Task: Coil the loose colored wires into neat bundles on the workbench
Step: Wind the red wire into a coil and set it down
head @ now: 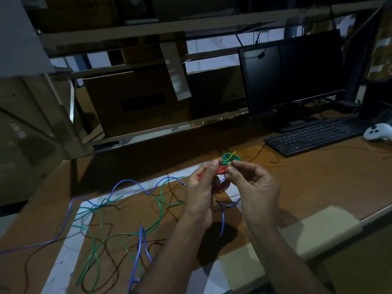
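Head view puts the red coil (220, 175) just below frame centre, held up between your two hands above the workbench (297, 183); your left hand (201, 194) has its fingers curled round the coil's left side, thumb tip at the top; your right hand (256, 187) pinches at the coil's right edge with thumb and forefinger, the other fingers loosely bent; whether that pinch is on the red wire or on a loose end, you cannot tell from here. At twelve o'clock from the coil, just beyond your fingertips, a small green bundle (231, 159) sits with a yellow wire end (232, 155) poking out of it. At eight o'clock, loose green wire (161, 200) and blue wire (139, 249) sprawl tangled across the bench, crossing one another; one blue strand hangs below your hands. At two o'clock lies a black keyboard (314, 136), with a dark monitor (292, 75) behind it and a white controller (378, 132) at the right edge; at eleven o'clock, a cardboard box (135, 100) stands on the shelving.
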The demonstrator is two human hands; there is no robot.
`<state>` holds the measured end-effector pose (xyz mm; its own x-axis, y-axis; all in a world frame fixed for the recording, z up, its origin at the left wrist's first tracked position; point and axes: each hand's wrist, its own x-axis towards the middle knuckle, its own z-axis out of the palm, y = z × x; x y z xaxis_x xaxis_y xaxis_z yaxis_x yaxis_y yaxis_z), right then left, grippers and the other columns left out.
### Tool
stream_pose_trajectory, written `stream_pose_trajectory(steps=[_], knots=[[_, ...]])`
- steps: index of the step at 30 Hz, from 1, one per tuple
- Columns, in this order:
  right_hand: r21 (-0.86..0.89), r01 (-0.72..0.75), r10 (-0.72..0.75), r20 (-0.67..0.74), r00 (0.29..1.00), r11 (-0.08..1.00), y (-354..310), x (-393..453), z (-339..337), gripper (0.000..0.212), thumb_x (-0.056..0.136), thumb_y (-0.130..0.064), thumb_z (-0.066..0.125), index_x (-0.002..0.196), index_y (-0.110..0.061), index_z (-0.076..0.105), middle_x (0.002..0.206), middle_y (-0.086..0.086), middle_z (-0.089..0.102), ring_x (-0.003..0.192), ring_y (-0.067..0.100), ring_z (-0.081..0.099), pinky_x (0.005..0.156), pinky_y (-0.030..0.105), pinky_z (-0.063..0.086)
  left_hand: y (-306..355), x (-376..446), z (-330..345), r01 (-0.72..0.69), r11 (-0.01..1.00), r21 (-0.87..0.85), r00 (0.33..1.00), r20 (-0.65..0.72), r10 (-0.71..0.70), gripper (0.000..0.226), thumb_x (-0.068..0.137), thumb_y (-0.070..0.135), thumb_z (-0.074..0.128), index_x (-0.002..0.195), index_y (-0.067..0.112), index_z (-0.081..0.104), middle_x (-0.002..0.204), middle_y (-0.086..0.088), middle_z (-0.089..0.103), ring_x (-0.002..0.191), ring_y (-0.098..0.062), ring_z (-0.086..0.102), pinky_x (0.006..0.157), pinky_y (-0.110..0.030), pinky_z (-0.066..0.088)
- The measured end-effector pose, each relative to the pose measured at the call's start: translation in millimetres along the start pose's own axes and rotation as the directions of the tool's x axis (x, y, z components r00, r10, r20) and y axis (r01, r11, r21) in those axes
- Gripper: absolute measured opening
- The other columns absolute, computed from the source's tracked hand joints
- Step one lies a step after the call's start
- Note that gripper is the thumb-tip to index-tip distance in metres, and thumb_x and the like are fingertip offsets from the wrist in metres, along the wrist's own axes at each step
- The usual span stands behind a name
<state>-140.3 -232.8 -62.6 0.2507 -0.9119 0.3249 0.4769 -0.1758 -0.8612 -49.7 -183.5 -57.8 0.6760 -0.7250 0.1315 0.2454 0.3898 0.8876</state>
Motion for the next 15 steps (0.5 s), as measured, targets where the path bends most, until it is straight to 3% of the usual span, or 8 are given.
stream_pose_trajectory(steps=[3, 7, 15], knots=[[0.050, -0.039, 0.037, 0.037, 0.999, 0.998, 1.9, 3.2, -3.3, 0.019, 0.088, -0.004, 0.074, 0.104, -0.014, 0.076, 0.099, 0.003, 0.078, 0.096, 0.020, 0.075, 0.085, 0.030, 0.061, 1.4, 0.2, 0.5, -0.035, 0.999, 0.028, 0.999, -0.007, 0.036, 0.013, 0.095, 0.021, 0.068, 0.102, 0.014, 0.078, 0.103, -0.008, 0.077, 0.092, -0.020, 0.065, 0.078, -0.029, 0.059], [0.111, -0.054, 0.045, 0.080, 0.996, 0.992, 2.4, 7.2, -5.9, 0.020, 0.087, -0.002, 0.072, 0.105, -0.010, 0.076, 0.099, 0.005, 0.078, 0.094, 0.020, 0.075, 0.083, 0.026, 0.060, 0.9, 1.0, 0.3, -0.087, 0.993, 0.080, 0.996, -0.001, 0.087, 0.017, 0.097, 0.019, 0.066, 0.107, 0.008, 0.075, 0.107, -0.011, 0.077, 0.099, -0.025, 0.070, 0.092, -0.041, 0.056], [0.121, -0.014, 0.005, 0.075, 0.997, 0.993, 8.8, 9.3, -10.3, 0.016, 0.086, -0.004, 0.073, 0.099, -0.013, 0.073, 0.096, 0.006, 0.078, 0.088, 0.022, 0.074, 0.079, 0.026, 0.061, -2.3, -0.1, 3.5, -0.176, 0.969, 0.173, 0.984, 0.017, 0.175, 0.014, 0.098, 0.015, 0.065, 0.100, 0.006, 0.075, 0.101, -0.013, 0.073, 0.091, -0.020, 0.069, 0.076, -0.028, 0.058]])
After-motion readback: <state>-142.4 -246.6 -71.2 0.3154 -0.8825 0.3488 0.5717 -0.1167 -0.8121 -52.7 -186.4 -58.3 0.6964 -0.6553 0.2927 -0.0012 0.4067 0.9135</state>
